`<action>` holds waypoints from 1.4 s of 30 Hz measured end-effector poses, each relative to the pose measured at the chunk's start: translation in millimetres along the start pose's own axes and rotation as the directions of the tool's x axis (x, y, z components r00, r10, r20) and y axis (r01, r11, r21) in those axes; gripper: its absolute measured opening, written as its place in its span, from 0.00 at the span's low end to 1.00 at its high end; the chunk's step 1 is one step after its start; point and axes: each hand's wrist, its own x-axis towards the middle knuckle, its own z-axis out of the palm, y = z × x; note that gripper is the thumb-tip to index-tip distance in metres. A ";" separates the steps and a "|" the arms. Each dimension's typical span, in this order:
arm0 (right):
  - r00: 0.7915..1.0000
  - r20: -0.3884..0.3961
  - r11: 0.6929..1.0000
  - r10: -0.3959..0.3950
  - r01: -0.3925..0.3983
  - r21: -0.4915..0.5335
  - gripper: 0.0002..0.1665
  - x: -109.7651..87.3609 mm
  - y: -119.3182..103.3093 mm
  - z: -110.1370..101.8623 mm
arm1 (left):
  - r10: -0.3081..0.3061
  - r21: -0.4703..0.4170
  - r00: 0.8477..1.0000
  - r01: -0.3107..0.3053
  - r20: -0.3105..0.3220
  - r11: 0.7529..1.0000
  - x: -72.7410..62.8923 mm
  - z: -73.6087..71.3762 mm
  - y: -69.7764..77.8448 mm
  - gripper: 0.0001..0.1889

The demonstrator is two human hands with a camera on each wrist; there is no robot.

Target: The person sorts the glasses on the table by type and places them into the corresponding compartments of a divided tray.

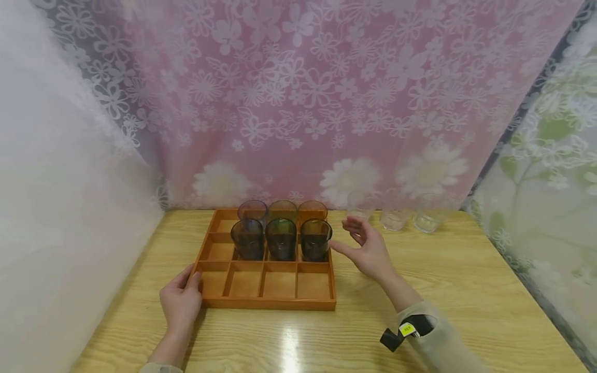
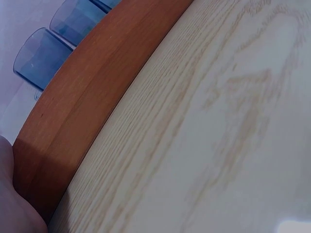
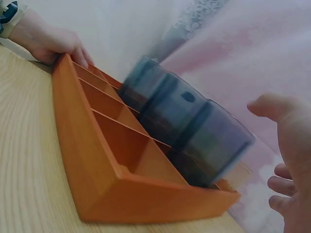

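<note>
I see my left hand [image 1: 179,300] gripping the near left corner of the wooden tray [image 1: 275,301] on the table [image 1: 466,280]. My right hand [image 1: 368,248] hovers open, fingers relaxed, just beside the tray's right edge, near the rightmost dark glass [image 1: 315,239] in the middle row, not touching it.

The brown wooden tray [image 2: 92,92] sits on the pale table [image 2: 218,126], with blue cups [image 2: 39,58] behind it (top left corner).
</note>
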 end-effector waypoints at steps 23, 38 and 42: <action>0.939 -0.305 0.972 0.159 -0.204 -0.119 0.55 39.3 57.0 -36.6 | -0.014 -0.003 1.000 0.014 -0.011 1.000 -1.3 -0.1 1.5 0.17; 0.869 -0.422 0.944 0.258 -0.319 -0.080 0.63 81.7 88.6 -18.1 | -0.012 -0.032 1.000 0.012 -0.023 0.999 -2.0 1.0 0.9 0.16; 0.864 -0.436 0.944 0.251 -0.318 -0.089 0.60 91.9 94.0 -16.8 | -0.025 -0.037 1.000 0.024 -0.015 0.999 -0.5 2.4 1.2 0.16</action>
